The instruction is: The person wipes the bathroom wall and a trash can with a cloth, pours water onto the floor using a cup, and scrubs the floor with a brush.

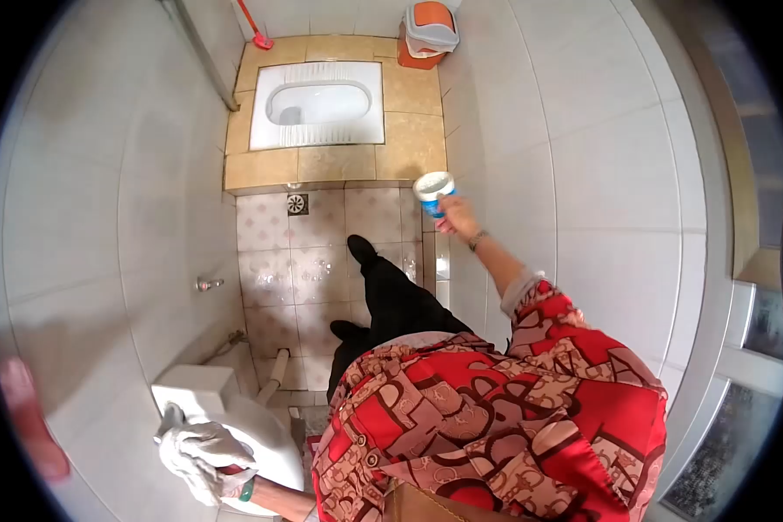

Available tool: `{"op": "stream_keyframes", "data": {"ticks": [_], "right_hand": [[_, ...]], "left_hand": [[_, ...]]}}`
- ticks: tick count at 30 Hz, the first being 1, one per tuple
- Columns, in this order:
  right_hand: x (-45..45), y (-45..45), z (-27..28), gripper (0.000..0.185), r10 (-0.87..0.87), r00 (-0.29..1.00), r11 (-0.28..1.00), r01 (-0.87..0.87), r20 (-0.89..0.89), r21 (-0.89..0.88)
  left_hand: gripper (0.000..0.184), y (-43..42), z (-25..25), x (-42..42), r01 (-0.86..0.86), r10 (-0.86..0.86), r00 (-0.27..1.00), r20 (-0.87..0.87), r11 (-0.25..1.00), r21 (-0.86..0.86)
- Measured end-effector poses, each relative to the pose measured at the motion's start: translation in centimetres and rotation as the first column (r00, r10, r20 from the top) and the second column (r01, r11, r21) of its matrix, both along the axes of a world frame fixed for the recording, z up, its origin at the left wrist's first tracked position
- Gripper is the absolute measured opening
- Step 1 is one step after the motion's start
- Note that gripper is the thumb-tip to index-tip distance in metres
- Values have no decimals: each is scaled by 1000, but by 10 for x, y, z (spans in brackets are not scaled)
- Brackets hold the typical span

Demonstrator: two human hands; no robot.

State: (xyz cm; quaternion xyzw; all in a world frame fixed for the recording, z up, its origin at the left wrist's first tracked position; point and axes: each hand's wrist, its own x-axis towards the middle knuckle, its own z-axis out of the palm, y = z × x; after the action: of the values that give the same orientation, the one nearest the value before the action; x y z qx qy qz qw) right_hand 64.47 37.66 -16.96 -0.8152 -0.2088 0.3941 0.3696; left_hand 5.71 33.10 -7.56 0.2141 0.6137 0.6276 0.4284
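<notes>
My right hand is closed round a small white and blue plastic tub, held out in front of me near the raised step. The tub's open top faces up towards me; what is inside, if anything, cannot be made out. Low on the left, my left hand grips a crumpled whitish cloth, which hides most of the fingers. This cloth lies over the edge of a white washbasin, close to its tap.
A squat toilet is set in a tan tiled step. Behind it stand an orange and grey bin and a red-handled brush. A floor drain lies before the step. A wall tap juts out left; a door frame is right.
</notes>
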Motion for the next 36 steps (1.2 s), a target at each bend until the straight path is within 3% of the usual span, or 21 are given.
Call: {"op": "stream_keyframes", "data": {"ticks": [1, 2, 4, 5, 7, 9, 11, 16, 23, 28, 31, 33, 36], "right_hand": [[18, 5, 5, 30, -135, 990, 990, 133, -34, -40], [34, 13, 14, 32, -173, 978, 979, 184, 119, -86], [82, 31, 16, 31, -251, 944, 950, 283, 215, -133], [96, 34, 28, 31, -145, 954, 979, 177, 264, -101], [118, 54, 32, 29, -403, 873, 904, 427, 273, -30], [116, 43, 27, 30, -634, 772, 767, 621, 44, 159], [115, 43, 34, 30, -680, 720, 702, 694, -142, 158], [100, 16, 6, 26, -648, 699, 657, 714, -301, 243], [70, -64, -32, 21, -608, 694, 703, 696, -386, 144], [33, -135, -58, 23, -606, 713, 747, 662, -353, 56], [3, -167, -58, 25, -629, 737, 776, 614, -247, -145], [-10, -183, -64, 26, -641, 762, 731, 568, -93, -379], [-26, -190, -68, 28, -466, 884, 798, 403, -35, -448]], "left_hand": [[31, -1, -3, 6, 34, -34, 999, 24, 999, -2], [31, 0, -5, 13, 61, -60, 997, 45, 998, -9], [31, -3, -11, 23, 101, -99, 993, 69, 995, -24], [31, -3, -14, 27, 111, -109, 991, 80, 993, -30], [31, -2, -18, 31, 133, -128, 987, 93, 990, -50], [32, -3, -19, 29, 152, -147, 986, 82, 987, -59], [32, -1, -18, 26, 153, -147, 986, 78, 985, -77], [33, 2, -16, 17, 161, -155, 986, 61, 981, -109], [34, 3, -15, 9, 173, -168, 985, 46, 975, -141], [35, 2, -15, 1, 180, -175, 983, 48, 971, -158], [36, 2, -20, -2, 199, -191, 980, 61, 964, -179], [37, 1, -22, -5, 204, -193, 978, 72, 959, -199], [38, -6, -28, -11, 220, -215, 975, 45, 946, -240]]}}
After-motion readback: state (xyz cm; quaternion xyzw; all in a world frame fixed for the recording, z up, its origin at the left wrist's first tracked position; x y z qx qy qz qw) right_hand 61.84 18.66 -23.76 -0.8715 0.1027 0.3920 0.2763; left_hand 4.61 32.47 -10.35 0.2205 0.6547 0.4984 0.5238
